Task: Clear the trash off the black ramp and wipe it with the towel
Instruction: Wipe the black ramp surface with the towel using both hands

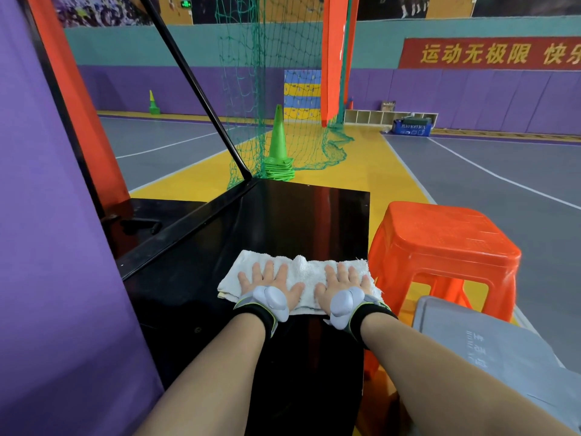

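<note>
fingers (269, 269) flat on one towel (301, 266), one ramp (301, 215)

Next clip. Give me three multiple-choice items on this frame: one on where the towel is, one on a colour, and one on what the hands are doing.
1. Where does the towel lie?
A. on the black ramp
B. in a bucket
C. on a hook

2. What colour is the stool to the right of the ramp?
A. blue
B. orange
C. white

3. How are the left hand and right hand placed?
A. both in fists, off the towel
B. one lifted in the air
C. both flat on the towel, fingers straight

Answers:
1 A, the towel lies spread across the ramp's surface.
2 B, its seat and legs are orange.
3 C, both palms press down on the towel side by side.
</note>
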`<action>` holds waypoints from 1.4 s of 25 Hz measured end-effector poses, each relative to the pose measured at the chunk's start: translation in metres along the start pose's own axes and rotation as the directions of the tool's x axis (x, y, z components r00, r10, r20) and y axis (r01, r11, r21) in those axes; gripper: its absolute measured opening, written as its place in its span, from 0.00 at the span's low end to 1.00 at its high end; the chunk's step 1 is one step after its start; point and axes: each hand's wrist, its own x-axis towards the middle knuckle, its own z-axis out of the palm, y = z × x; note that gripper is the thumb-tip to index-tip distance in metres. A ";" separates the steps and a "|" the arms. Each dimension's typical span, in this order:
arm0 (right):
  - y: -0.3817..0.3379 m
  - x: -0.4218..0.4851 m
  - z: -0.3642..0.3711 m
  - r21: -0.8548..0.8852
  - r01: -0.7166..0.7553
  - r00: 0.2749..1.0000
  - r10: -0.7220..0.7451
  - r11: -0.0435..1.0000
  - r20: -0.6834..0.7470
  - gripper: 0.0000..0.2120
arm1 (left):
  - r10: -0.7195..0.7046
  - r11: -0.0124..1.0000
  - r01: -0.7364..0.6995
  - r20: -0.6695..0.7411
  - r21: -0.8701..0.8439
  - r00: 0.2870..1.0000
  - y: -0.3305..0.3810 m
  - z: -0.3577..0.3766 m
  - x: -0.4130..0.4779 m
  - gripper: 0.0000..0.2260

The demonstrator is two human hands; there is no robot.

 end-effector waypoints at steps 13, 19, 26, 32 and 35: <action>0.016 0.061 0.000 0.015 0.007 0.999 -0.007 1.000 -0.042 0.30 | 0.009 1.000 -0.009 0.003 0.001 1.000 0.025 0.014 0.061 0.35; 0.027 0.112 -0.002 -0.007 0.015 0.997 -0.015 1.000 -0.079 0.30 | 0.019 1.000 -0.020 -0.051 -0.011 0.999 0.044 0.021 0.117 0.41; 0.035 0.178 -0.009 -0.029 -0.001 0.997 -0.001 1.000 -0.079 0.29 | 0.050 0.999 -0.050 -0.057 -0.010 0.997 0.062 0.021 0.180 0.39; 0.049 0.247 -0.009 -0.066 0.005 0.991 -0.013 0.998 -0.130 0.30 | 0.072 0.996 -0.075 -0.067 -0.044 0.995 0.079 0.023 0.244 0.38; 0.058 0.283 -0.008 -0.076 0.005 0.992 -0.015 0.997 -0.123 0.32 | 0.077 0.994 -0.082 -0.071 -0.071 0.995 0.090 0.026 0.282 0.41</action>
